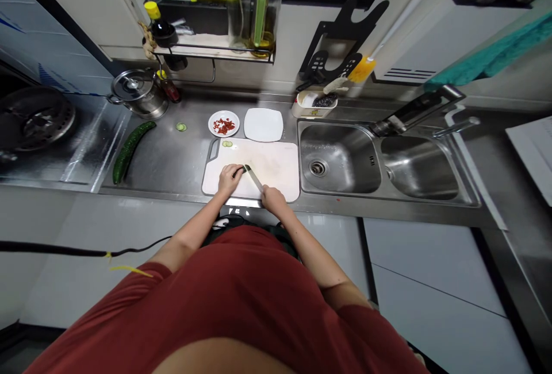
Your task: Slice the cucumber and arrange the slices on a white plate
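My right hand (pixel 274 199) is closed around the handle of a knife (pixel 254 178), whose blade slants up to the left over a white cutting board (pixel 278 167). My left hand (pixel 230 180) is curled over a dark green piece of cucumber (pixel 240 172) on the board, mostly hidden by the fingers. The knife tip touches or nearly touches the end of that piece. Cucumber slices (pixel 227 144) lie near the board's upper left corner. A whole cucumber (pixel 131 150) rests on the steel counter at the left.
Behind the board stand a plate of chopped red pieces (pixel 223 124) and a white square plate (pixel 263 124). More cucumber slices (pixel 181 127) lie on the counter. A steel pot (pixel 140 95) is at the back left. A double sink (pixel 340 158) borders the board's right side.
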### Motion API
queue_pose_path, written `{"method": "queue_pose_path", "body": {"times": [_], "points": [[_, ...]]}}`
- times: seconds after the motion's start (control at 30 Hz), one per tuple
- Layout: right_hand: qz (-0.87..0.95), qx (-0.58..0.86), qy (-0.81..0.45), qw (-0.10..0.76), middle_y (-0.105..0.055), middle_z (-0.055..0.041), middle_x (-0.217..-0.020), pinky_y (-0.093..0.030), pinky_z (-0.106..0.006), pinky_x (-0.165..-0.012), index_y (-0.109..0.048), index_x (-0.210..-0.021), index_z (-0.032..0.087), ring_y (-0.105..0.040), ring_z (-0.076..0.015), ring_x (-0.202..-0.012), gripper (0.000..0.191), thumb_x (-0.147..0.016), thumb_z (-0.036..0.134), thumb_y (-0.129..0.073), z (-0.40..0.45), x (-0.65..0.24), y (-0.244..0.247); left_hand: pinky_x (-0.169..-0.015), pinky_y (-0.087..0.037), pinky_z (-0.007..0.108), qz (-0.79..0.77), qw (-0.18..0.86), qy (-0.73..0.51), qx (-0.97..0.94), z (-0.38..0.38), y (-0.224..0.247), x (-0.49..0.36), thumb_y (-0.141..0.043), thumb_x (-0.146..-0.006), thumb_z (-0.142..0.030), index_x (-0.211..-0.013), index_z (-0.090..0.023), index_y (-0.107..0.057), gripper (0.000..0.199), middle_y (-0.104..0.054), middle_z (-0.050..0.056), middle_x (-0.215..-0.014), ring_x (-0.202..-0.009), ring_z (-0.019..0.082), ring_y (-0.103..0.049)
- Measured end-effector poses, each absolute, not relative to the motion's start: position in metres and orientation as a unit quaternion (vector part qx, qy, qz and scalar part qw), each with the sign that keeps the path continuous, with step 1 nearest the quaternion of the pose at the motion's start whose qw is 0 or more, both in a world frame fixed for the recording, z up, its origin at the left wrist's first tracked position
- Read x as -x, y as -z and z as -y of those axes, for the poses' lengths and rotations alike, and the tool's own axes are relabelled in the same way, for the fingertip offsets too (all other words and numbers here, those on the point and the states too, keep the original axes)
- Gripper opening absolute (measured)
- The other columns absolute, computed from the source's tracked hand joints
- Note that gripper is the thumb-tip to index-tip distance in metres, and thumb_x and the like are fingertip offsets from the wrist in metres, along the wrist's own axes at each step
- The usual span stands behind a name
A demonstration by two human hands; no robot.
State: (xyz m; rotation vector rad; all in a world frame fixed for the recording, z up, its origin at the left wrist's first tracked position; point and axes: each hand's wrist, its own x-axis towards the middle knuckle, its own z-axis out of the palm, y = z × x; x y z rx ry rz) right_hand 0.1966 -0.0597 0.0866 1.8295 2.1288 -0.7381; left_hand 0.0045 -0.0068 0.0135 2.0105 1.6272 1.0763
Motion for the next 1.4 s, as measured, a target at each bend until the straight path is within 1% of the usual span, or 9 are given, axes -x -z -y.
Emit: {"method": "queue_pose_path", "body": {"times": [0.2, 0.37, 0.6, 0.77, 0.9, 1.03, 1.17, 1.27, 1.4], "points": [[-0.721, -0.649, 0.216, 0.110, -0.062, -0.0132, -0.101, -0.044, -0.031, -0.077, -0.049, -0.121, 0.017, -0.063, -0.0232, -0.092, 0.031, -0.097, 0.019, -0.030, 0.054, -0.207, -0.095, -0.091, -0.046, 0.037, -0.574, 0.166, -0.388, -0.702, 0.007, -0.011, -0.005, -0.050, -0.091, -0.035, -0.104, -0.023, -0.066, 0.024, -0.066, 0.007, -0.099, -0.097, 0.019, -0.058], [-0.720, -0.671, 0.144, 0.098, -0.054, -0.0107, -0.109, -0.041, -0.030, -0.077, -0.041, -0.136, 0.029, -0.061, -0.0198, -0.087, 0.042, -0.097, 0.020, -0.028, 0.048, -0.216, -0.104, -0.090, -0.048, 0.036, -0.591, 0.176, -0.407, -0.674, 0.005, -0.011, -0.002, -0.049, -0.091, -0.037, -0.102, -0.021, -0.067, 0.026, -0.066, 0.007, -0.100, -0.099, 0.019, -0.060], [-0.736, -0.668, 0.069, 0.087, -0.047, -0.0118, -0.118, -0.034, -0.033, -0.081, -0.042, -0.139, 0.031, -0.053, -0.0209, -0.092, 0.046, -0.097, 0.020, -0.028, 0.044, -0.222, -0.106, -0.083, -0.051, 0.031, -0.633, 0.218, -0.471, -0.574, -0.012, -0.019, 0.003, -0.043, -0.093, -0.040, -0.109, -0.017, -0.063, 0.035, -0.066, 0.010, -0.107, -0.099, 0.018, -0.061], [-0.744, -0.662, 0.061, 0.068, -0.045, -0.0122, -0.122, -0.030, -0.034, -0.081, -0.039, -0.141, 0.031, -0.048, -0.0221, -0.094, 0.046, -0.098, 0.022, -0.026, 0.043, -0.222, -0.108, -0.089, -0.048, 0.034, -0.567, 0.258, -0.397, -0.674, -0.022, -0.046, -0.007, -0.053, -0.088, -0.043, -0.106, -0.021, -0.066, 0.031, -0.066, 0.007, -0.106, -0.101, 0.020, -0.059], [-0.752, -0.654, 0.059, 0.060, -0.044, -0.0126, -0.124, -0.028, -0.035, -0.082, -0.038, -0.142, 0.031, -0.045, -0.0229, -0.094, 0.046, -0.098, 0.023, -0.026, 0.044, -0.220, -0.114, -0.095, -0.043, 0.040, -0.529, 0.243, -0.330, -0.743, -0.026, -0.065, -0.016, -0.062, -0.081, -0.046, -0.100, -0.024, -0.070, 0.030, -0.065, 0.006, -0.106, -0.102, 0.023, -0.057], [-0.757, -0.650, 0.052, 0.052, -0.044, -0.0131, -0.123, -0.027, -0.035, -0.082, -0.039, -0.141, 0.030, -0.043, -0.0234, -0.094, 0.046, -0.097, 0.022, -0.029, 0.046, -0.220, -0.117, -0.093, -0.042, 0.040, -0.524, 0.235, -0.285, -0.768, -0.029, -0.076, -0.019, -0.065, -0.079, -0.045, -0.089, -0.025, -0.073, 0.024, -0.066, 0.005, -0.101, -0.099, 0.023, -0.056], [-0.757, -0.651, 0.037, 0.030, -0.046, -0.0122, -0.120, -0.026, -0.034, -0.079, -0.043, -0.138, 0.030, -0.043, -0.0220, -0.090, 0.044, -0.097, 0.021, -0.032, 0.049, -0.221, -0.111, -0.094, -0.042, 0.037, -0.528, 0.257, -0.253, -0.769, -0.028, -0.084, -0.022, -0.065, -0.078, -0.042, -0.090, -0.024, -0.072, 0.023, -0.066, 0.004, -0.101, -0.100, 0.022, -0.056], [-0.756, -0.654, 0.021, 0.010, -0.048, -0.0104, -0.116, -0.025, -0.034, -0.077, -0.048, -0.135, 0.031, -0.044, -0.0206, -0.087, 0.041, -0.097, 0.022, -0.034, 0.052, -0.224, -0.102, -0.090, -0.043, 0.034, -0.555, 0.278, -0.259, -0.740, -0.026, -0.085, -0.025, -0.064, -0.078, -0.038, -0.087, -0.023, -0.071, 0.019, -0.067, 0.003, -0.094, -0.095, 0.020, -0.057], [-0.741, -0.671, 0.030, 0.003, -0.049, -0.0098, -0.115, -0.025, -0.033, -0.076, -0.050, -0.134, 0.031, -0.045, -0.0198, -0.087, 0.042, -0.095, 0.021, -0.038, 0.054, -0.230, -0.093, -0.074, -0.046, 0.028, -0.638, 0.317, -0.319, -0.625, -0.031, -0.072, -0.020, -0.064, -0.078, -0.036, -0.086, -0.021, -0.069, 0.018, -0.067, 0.001, -0.078, -0.076, 0.016, -0.060]]}}
